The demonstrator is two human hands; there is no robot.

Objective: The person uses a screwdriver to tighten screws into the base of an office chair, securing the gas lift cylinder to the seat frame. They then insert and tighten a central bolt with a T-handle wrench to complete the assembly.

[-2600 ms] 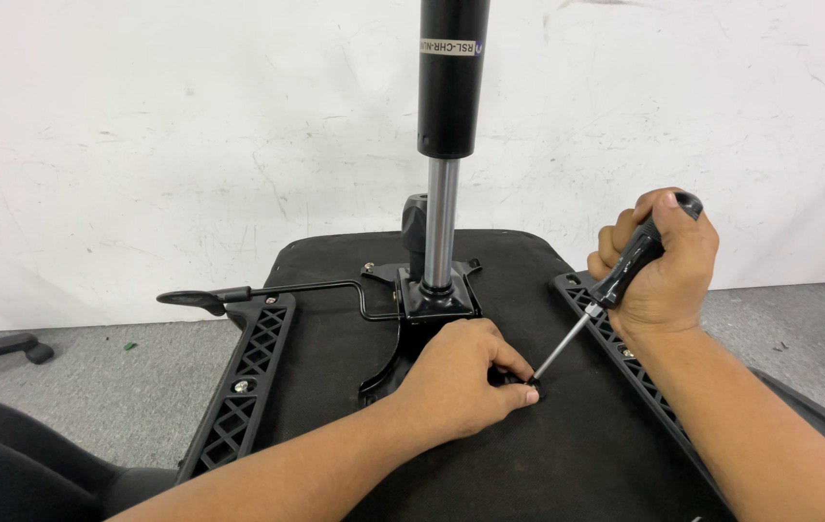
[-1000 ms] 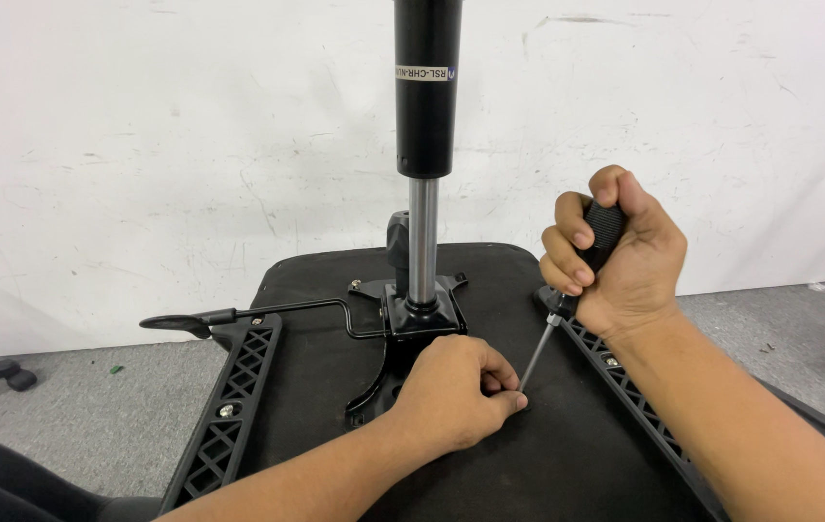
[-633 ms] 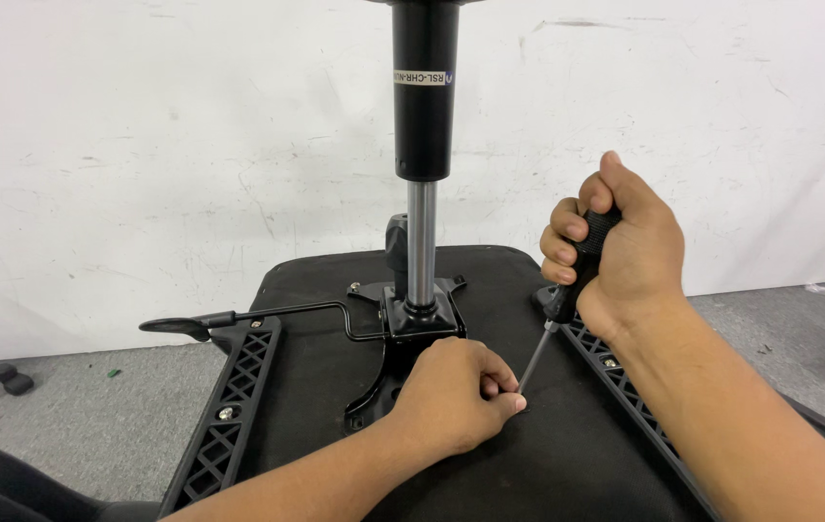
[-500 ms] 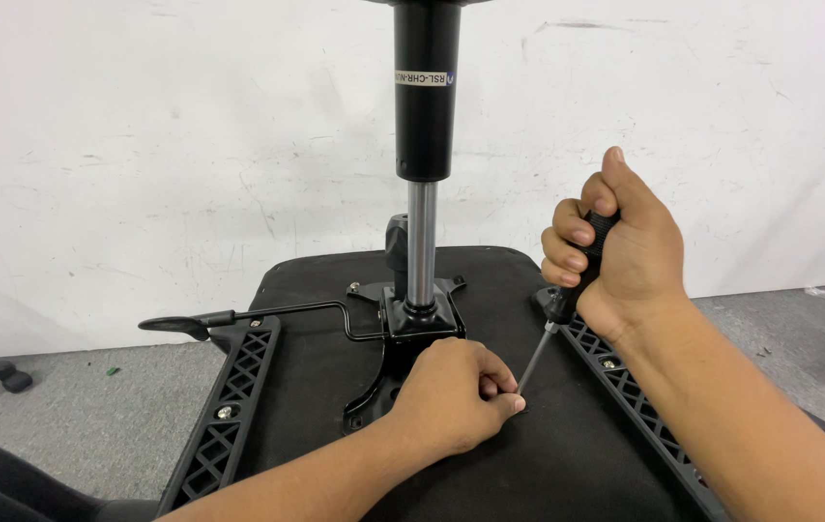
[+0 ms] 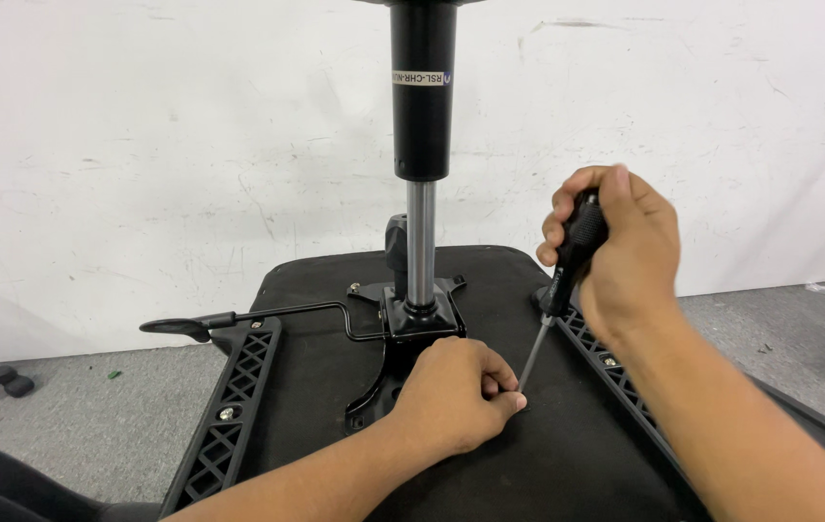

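Right hand [image 5: 625,253] has tilted slightly, gripping the screwdriver [image 5: 559,290]; left hand [image 5: 461,391], at frame centre, pinches its tip steady. Screw-driving step; needs downward turning pressure next.

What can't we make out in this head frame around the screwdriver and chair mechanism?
- Screwdriver tip and any screw: hidden behind the left hand fingertips.
- Most of the handle: wrapped by the right hand.
- Gas cylinder top: cut off by the upper frame edge.
- Mechanism plate right side: covered by the left hand.
- Seat underside near edge: cut off at the bottom.
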